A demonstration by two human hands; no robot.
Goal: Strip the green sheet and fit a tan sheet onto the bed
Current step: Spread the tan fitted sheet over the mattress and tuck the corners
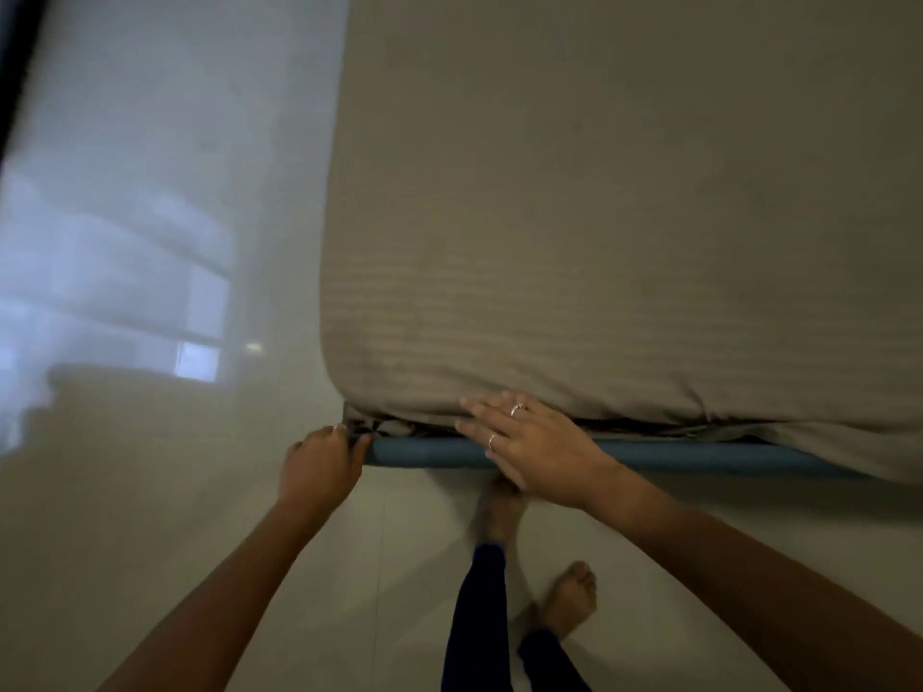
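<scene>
Step in hand: tucking the near-left corner; the tan sheet (pixel 624 217) already covers the whole visible top of the mattress and wraps over its near edge, so I judge the task late, in the final fit; no green sheet in view.

Left hand (pixel 319 459) sits at the corner, fingers curled and pinching a bunched dark fold of sheet hem (pixel 362 426) just where the mattress meets the blue bed frame (pixel 699 454); right hand (pixel 524 442) lies flat, fingers straight and spread, pressing the sheet's near edge against the mattress side, heel of the hand over the frame rail; two rings on that hand; it grips nothing.

Gathered hem still shows along the gap between mattress underside and frame, from the corner rightward; so the edge is not fully tucked.

Next move, as I read it: left hand pulls the hem down and under the corner while the right holds the top face taut; then work the loose hem along the rail to the right; needs a slight lift of the mattress corner, else the elastic may ride back up.

Bare feet (pixel 569 601) on the glossy floor (pixel 150 491) below the rail; picture is motion-blurred, so fine fabric detail is uncertain.
</scene>
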